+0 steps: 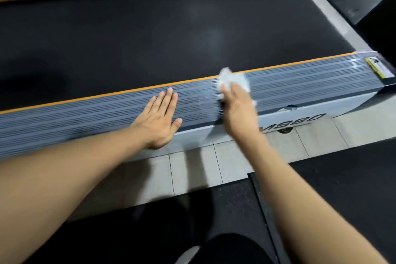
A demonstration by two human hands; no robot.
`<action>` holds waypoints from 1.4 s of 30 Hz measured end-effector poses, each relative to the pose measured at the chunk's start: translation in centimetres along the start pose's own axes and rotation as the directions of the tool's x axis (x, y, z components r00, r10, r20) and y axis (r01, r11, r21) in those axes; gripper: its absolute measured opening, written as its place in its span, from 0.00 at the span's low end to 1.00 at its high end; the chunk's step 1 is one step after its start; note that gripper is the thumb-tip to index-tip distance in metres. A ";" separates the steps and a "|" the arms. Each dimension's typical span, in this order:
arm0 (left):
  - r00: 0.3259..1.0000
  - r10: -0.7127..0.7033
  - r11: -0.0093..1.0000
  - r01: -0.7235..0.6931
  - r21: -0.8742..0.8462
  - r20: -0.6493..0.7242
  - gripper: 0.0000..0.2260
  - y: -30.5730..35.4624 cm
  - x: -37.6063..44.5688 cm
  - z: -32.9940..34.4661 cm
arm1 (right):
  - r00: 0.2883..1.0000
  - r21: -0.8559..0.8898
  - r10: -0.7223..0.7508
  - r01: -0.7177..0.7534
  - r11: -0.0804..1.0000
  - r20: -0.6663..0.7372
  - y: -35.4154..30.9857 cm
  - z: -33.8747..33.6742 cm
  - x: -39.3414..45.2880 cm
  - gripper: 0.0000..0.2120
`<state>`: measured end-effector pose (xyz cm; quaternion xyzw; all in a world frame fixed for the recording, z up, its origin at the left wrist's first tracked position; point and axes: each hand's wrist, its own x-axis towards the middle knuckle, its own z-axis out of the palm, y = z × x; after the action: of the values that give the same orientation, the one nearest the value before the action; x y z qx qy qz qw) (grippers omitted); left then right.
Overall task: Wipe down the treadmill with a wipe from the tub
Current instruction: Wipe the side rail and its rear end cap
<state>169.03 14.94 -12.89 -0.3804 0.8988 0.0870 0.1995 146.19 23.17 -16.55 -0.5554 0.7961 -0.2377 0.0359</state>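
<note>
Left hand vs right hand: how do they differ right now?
The left hand lies flat with fingers straight; the right hand is bunched on the white wipe. The left hand holds nothing; the right hand presses the wipe down. The left looks sharp, the right blurred. Both are on the ribbed side rail.

Pale tiled floor [231, 163] beside black rubber mats [342, 188].
</note>
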 end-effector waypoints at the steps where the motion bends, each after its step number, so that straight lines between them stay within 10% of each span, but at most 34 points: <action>1: 1.000 -0.004 1.000 0.004 0.008 0.022 0.31 0.0 -0.1 -0.2 | 0.994 0.054 -0.107 0.106 0.993 0.018 -2.4 1.3 -1.1 0.21; 5: 0.998 -0.010 1.000 0.009 0.023 0.060 0.32 0.0 0.3 -0.9 | 0.937 0.120 -0.322 0.307 0.944 0.133 -5.6 2.2 -4.0 0.24; 13: 0.994 -0.021 1.000 0.019 0.015 0.110 0.32 0.1 0.2 -1.4 | 0.996 -0.070 0.094 -0.094 0.993 -0.004 6.1 -4.8 -3.6 0.26; 21: 0.996 -0.047 0.997 0.043 -0.061 -0.075 0.31 0.6 -0.3 0.2 | 0.892 0.115 -0.415 0.400 0.909 0.180 -2.5 -1.0 -5.8 0.25; 30: 0.936 0.029 0.986 -0.085 -0.144 -0.351 0.30 4.8 1.5 1.1 | 0.982 -0.115 0.187 -0.189 0.975 -0.033 12.8 -8.5 -3.3 0.27; 37: 0.924 0.138 0.977 -0.185 -0.101 -0.355 0.30 11.3 6.5 -1.2 | 0.937 0.062 -0.317 0.311 0.948 0.144 7.7 -5.1 -4.0 0.24; 42: 0.899 0.183 0.970 -0.231 -0.076 -0.398 0.32 13.0 7.3 -0.6 | 1.000 -0.010 0.026 -0.026 1.000 0.000 16.1 -9.0 0.6 0.22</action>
<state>154.93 19.05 -15.35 -0.3035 0.9489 0.0850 -0.0166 129.08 30.06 -15.17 -0.5452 0.8044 -0.2334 0.0363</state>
